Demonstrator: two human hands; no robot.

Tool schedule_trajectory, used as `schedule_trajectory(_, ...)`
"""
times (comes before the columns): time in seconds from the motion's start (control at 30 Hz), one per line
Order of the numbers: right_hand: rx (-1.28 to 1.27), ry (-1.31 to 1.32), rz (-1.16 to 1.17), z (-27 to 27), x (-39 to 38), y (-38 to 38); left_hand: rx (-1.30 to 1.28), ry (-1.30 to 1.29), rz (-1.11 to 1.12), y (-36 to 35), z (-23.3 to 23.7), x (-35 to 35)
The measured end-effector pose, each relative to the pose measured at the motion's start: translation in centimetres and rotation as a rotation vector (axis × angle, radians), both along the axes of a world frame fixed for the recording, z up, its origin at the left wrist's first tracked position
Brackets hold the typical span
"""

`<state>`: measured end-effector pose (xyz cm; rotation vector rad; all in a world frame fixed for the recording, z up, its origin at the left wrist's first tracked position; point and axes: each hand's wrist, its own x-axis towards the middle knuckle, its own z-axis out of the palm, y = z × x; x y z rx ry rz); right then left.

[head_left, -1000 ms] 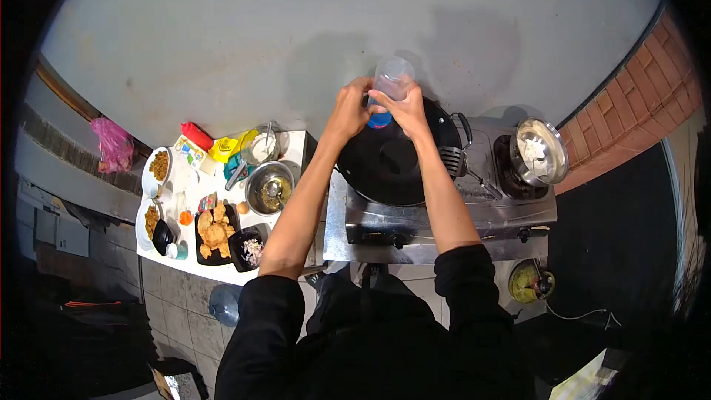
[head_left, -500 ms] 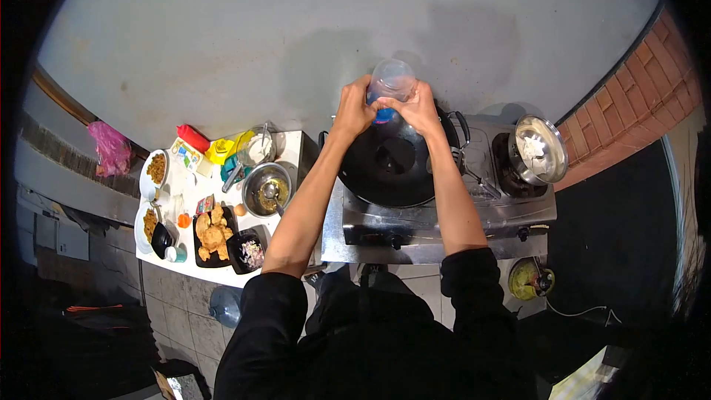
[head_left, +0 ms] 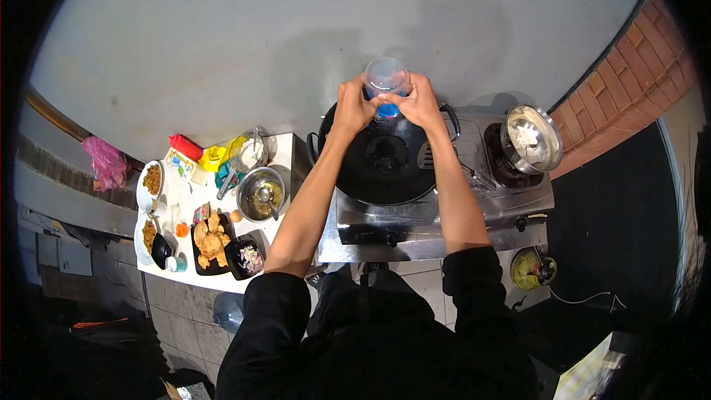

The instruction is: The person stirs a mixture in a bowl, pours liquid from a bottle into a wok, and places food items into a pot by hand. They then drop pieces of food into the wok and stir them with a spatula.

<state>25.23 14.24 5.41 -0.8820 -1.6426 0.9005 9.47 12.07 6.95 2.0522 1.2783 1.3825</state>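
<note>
Both my hands grip a clear plastic container with blue on its lower part, its round end facing up. My left hand is wrapped around its left side, and my right hand around its right, thumbs meeting in front. Below them sits a large black wok on the stove, with a dark shiny patch of liquid at its bottom. The container's mouth is hidden behind my hands. A slotted spatula leans inside the wok, partly covered by my right forearm.
A metal bowl with white contents stands on the right burner. On the white table at left are a black tray of fried pieces, a bowl of chopped onion, a steel bowl with a ladle and a red bottle.
The view has shifted slightly. Both hands still hold the container over the wok, now with more blue visible. The dark patch in the wok looks rippled.
</note>
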Motion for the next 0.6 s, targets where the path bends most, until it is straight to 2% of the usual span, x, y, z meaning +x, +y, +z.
schedule_trajectory(0.07,0.012,-0.032,-0.009,0.3,0.7,0.0,-0.091,0.026,0.073,-0.5,0.8,0.7)
schedule_trajectory(0.13,0.023,-0.061,-0.017,1.0,1.1,-0.7,-0.024,0.031,0.033,-0.6,1.0,1.2)
schedule_trajectory(0.2,0.057,0.140,-0.016,1.5,1.1,-1.4,0.044,0.033,-0.002,-0.6,0.9,1.5)
schedule_trajectory(0.23,0.058,0.139,-0.019,1.4,1.4,-1.2,0.070,-0.014,-0.056,-0.3,0.8,1.7)
schedule_trajectory(0.3,0.066,-0.010,-0.047,1.1,2.5,-0.8,0.093,-0.063,-0.119,-0.1,0.6,2.2)
schedule_trajectory(0.4,0.067,-0.144,-0.082,1.0,3.4,-0.7,-0.017,-0.031,-0.052,-0.1,1.1,3.1)
schedule_trajectory(0.5,0.142,-0.051,-0.142,1.1,3.7,-0.9,-0.083,-0.056,-0.054,-0.5,1.8,3.6)
schedule_trajectory(0.6,0.122,-0.111,-0.083,1.6,4.1,-1.2,0.057,-0.087,-0.157,-0.1,1.0,3.9)
